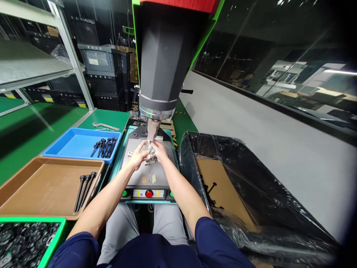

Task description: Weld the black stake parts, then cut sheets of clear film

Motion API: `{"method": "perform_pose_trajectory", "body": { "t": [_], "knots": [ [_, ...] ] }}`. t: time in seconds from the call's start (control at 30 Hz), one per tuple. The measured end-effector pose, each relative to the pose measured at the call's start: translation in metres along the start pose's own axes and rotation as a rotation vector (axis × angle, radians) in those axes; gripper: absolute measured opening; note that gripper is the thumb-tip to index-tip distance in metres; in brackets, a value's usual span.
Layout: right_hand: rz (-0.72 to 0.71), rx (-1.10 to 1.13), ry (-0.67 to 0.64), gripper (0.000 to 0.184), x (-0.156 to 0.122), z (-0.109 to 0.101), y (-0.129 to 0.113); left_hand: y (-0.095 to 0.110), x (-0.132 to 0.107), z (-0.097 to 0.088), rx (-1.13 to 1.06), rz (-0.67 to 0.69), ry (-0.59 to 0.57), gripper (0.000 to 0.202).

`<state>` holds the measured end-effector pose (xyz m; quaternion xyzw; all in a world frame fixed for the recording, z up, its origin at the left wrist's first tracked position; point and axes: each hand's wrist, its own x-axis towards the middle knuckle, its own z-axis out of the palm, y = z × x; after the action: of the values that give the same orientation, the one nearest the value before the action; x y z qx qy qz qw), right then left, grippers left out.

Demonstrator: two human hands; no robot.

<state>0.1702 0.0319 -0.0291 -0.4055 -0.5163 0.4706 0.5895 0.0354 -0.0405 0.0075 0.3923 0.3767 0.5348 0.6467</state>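
A small shiny part (151, 149) is held just under the metal horn (153, 128), above the grey plate (147, 175); its shape cannot be told.

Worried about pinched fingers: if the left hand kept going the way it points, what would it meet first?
Probably the small shiny part that the left hand touches, then the right hand; depth is unclear.

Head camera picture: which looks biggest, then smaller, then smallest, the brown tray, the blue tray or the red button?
1. brown tray, but it lies nearer the camera than the blue one, so its lead is unsure
2. blue tray
3. red button, by far the smallest
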Motion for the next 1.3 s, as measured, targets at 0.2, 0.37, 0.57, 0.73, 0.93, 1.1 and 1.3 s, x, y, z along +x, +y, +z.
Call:
{"method": "perform_pose_trajectory", "body": {
  "t": [0.2,0.37,0.57,0.73,0.93,1.1,1.3],
  "knots": [
    [0.076,0.028,0.039,0.034,0.004,0.003,-0.001,0.002,-0.001,0.003,0.020,-0.001,0.010,0.112],
    [0.093,0.088,0.105,0.045,-0.004,-0.001,0.003,-0.003,0.003,-0.001,0.025,0.003,-0.005,0.118],
    [0.297,0.114,0.056,0.038,-0.020,-0.028,0.021,-0.007,-0.001,-0.006,0.043,-0.003,-0.003,0.120],
    [0.169,-0.097,0.102,0.024,-0.012,-0.041,0.022,-0.010,-0.005,-0.011,0.043,-0.009,0.008,0.119],
    [0.072,-0.205,0.089,0.018,0.002,-0.044,0.015,-0.012,-0.007,-0.015,0.064,-0.006,0.026,0.119],
    [0.114,-0.270,0.096,0.020,-0.011,-0.049,0.033,-0.013,-0.010,-0.011,0.055,-0.029,0.014,0.115],
    [0.107,-0.320,0.119,0.016,-0.028,-0.055,0.044,-0.020,-0.008,-0.010,0.056,-0.027,0.035,0.111]
  ]
}}
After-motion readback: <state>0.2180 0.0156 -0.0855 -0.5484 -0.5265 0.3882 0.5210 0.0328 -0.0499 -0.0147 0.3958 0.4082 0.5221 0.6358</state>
